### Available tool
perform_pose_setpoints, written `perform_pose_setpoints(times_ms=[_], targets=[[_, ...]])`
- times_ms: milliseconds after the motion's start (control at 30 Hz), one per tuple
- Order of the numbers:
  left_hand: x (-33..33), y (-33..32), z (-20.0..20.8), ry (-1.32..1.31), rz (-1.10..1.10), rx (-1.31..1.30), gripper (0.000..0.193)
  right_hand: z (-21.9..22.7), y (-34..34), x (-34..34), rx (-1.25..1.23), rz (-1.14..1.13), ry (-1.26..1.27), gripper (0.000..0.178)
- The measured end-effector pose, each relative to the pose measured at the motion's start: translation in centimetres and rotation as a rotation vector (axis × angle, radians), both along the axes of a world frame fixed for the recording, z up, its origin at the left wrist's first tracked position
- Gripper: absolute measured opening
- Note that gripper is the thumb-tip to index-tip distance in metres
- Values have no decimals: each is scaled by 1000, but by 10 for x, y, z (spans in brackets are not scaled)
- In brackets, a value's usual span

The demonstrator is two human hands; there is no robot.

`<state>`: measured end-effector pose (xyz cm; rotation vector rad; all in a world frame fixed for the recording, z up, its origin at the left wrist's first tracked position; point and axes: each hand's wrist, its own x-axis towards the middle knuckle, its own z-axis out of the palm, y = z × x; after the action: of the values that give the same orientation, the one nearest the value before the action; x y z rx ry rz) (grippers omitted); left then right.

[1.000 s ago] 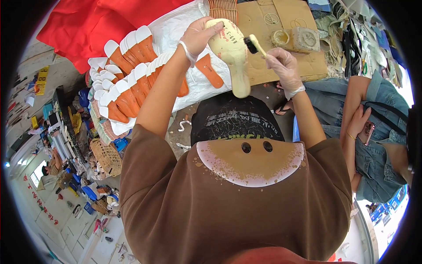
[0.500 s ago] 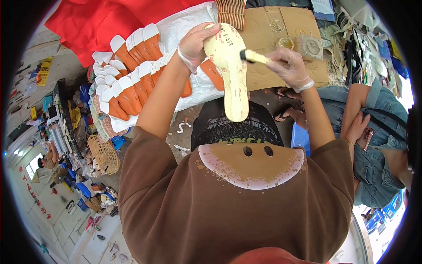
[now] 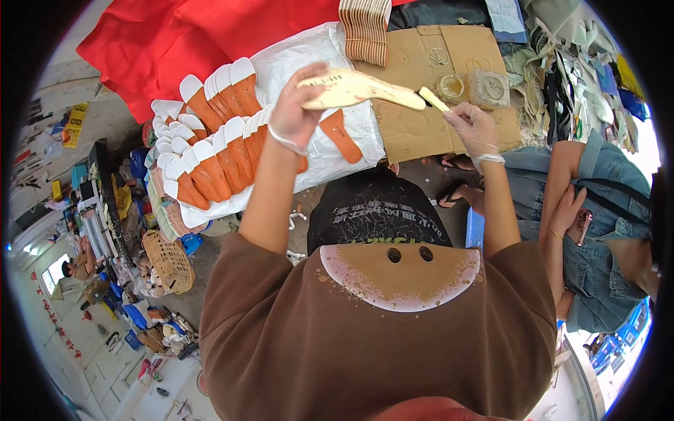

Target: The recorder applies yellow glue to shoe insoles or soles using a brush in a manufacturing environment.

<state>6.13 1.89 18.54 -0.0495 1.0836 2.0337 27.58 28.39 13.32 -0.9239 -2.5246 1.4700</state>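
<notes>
Gripping one pale shoe insole (image 3: 358, 89) at its heel end, the left hand (image 3: 298, 112) has its fingers closed around the piece, which runs sideways from the palm toward the right hand (image 3: 472, 128); the right hand, in a thin clear glove, pinches one small brush (image 3: 433, 99) whose tip touches the insole's far toe end. Both hands are raised above one sheet of brown cardboard (image 3: 421, 133); on it stand two small round pots (image 3: 451, 88), just beyond the brush. Left of the held insole, on one white plastic sheet (image 3: 309, 56), lie overlapping rows of orange-and-white insoles (image 3: 210, 147), too many and too overlapped to count surely; one stack of tan insoles (image 3: 365, 31) sits at the sheet's far edge, near the held piece. One other person in denim (image 3: 597, 231) stands close on the right, leaving little room there; bare cardboard lies open under the hands.
</notes>
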Motion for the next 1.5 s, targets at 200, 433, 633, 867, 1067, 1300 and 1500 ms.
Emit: perform_pose_setpoints(times_ms=[200, 433, 633, 867, 1067, 1300, 1500], targets=[[84, 24, -10, 389, 76, -32, 14, -30, -41, -8, 68, -358, 217, 22], [92, 28, -12, 354, 220, -82, 13, 3, -75, -1, 451, 175, 492, 22], [77, 34, -31, 365, 299, -116, 16, -9, -66, 0, -136, -124, 349, 19], [84, 48, -43, 361, 290, 11, 14, 43, -91, -34, -225, -70, 351, 57], [84, 51, -44, 512, 89, -175, 26, 45, -96, -58, 129, 94, 456, 54], [56, 28, -34, 835, -23, -861, 81, 29, -40, -88, -13, -104, 504, 43], [54, 25, -67, 561, -443, -663, 52, 25, -22, -83, -291, -117, 352, 52]])
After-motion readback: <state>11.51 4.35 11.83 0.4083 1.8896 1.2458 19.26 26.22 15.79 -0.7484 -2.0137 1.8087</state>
